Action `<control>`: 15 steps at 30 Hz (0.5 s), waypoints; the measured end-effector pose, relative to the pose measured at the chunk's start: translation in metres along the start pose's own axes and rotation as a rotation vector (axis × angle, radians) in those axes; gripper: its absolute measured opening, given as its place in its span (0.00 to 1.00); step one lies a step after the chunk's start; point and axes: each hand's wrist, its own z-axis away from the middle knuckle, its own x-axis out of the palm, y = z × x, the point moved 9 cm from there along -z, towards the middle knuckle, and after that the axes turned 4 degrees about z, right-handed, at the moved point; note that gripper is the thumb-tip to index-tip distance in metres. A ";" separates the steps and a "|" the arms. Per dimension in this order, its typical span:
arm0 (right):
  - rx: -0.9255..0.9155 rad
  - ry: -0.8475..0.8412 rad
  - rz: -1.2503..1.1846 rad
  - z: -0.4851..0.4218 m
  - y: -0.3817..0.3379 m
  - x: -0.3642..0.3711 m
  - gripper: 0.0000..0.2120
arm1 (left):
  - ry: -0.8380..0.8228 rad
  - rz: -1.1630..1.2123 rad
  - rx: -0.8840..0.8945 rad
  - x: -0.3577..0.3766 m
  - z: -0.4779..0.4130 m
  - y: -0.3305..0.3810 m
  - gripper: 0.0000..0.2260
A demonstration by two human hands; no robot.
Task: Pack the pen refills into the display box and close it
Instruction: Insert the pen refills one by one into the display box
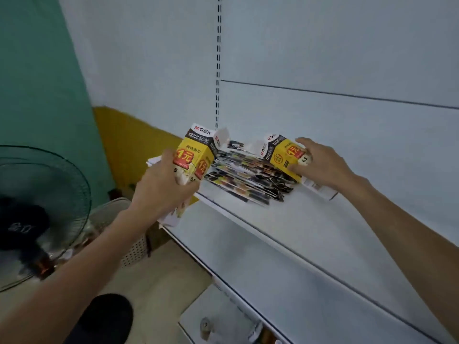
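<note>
My left hand [161, 187] grips a yellow and white display box [196, 155] near its bottom, holding it upright off the left end of the white shelf [285, 219]; its top flap stands open. My right hand [320, 165] grips a second yellow display box [285, 155] that leans tilted on the shelf to the right. Between the two boxes lies a spread pile of packaged pen refills [246, 175] in dark and white wrappers, flat on the shelf.
A white back panel with a slotted upright [218, 70] rises behind the shelf. A lower shelf [310, 281] juts out beneath. A standing fan [37, 214] and a perforated white basket [131, 244] stand at the left on the floor.
</note>
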 end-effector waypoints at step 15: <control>0.599 -0.230 0.423 0.020 0.122 0.006 0.19 | -0.149 0.351 0.259 0.093 -0.124 0.024 0.28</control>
